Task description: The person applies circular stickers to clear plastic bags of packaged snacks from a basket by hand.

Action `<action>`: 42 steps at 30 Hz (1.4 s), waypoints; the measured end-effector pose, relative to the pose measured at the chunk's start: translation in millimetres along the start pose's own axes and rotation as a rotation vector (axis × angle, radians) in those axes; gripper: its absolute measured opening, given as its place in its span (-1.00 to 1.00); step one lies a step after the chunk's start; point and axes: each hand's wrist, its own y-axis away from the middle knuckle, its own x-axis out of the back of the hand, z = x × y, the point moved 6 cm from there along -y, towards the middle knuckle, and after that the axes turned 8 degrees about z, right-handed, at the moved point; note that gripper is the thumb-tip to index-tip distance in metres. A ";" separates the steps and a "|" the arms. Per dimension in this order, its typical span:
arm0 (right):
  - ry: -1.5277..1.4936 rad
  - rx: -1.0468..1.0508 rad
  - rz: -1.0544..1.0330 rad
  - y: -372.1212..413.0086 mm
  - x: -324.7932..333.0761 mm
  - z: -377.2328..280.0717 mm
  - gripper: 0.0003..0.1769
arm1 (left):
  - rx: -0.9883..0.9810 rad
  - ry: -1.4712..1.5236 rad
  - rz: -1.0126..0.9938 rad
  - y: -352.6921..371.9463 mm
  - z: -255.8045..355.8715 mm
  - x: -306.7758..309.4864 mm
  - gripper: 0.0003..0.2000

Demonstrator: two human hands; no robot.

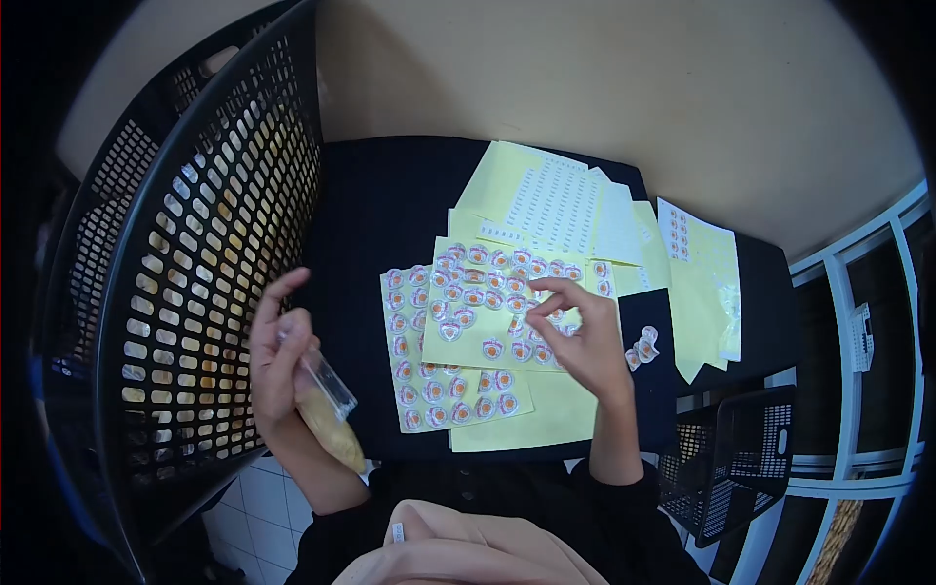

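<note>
My left hand (280,366) grips a small clear plastic bag (331,429) near its top, with the index finger pointing up and away. Something pale yellow fills the lower part of the bag; its kind I cannot make out. Over the sticker sheets, my right hand (585,341) has its thumb and index finger curled toward each other with a gap between the tips. Just beneath those fingertips lies a yellow-backed sheet (468,349) of round, clear-edged stickers with orange centres. A second sticker sheet (424,385) lies partly under it.
A tall black perforated basket (219,263) filled with pale bagged goods stands at the left. More yellow backing sheets (517,434) and white label sheets (556,205) cover the dark table (366,214). Loose stickers (643,348) lie at right, above a black crate (731,468).
</note>
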 end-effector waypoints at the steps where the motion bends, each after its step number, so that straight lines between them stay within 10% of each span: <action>1: 0.001 0.002 -0.003 -0.2 -8.5 3.0 -0.68 | 0.069 -0.098 -0.054 0.1 -6.0 -3.8 -0.57; 13: 0.478 0.300 -0.110 14.3 -102.4 15.8 -0.87 | 0.260 -0.428 -0.196 -4.8 -43.5 -18.6 -0.68; 42: 0.212 -0.076 -0.474 16.8 -97.5 18.7 -0.85 | 0.205 -0.376 -0.144 -1.0 -34.8 -27.0 -0.66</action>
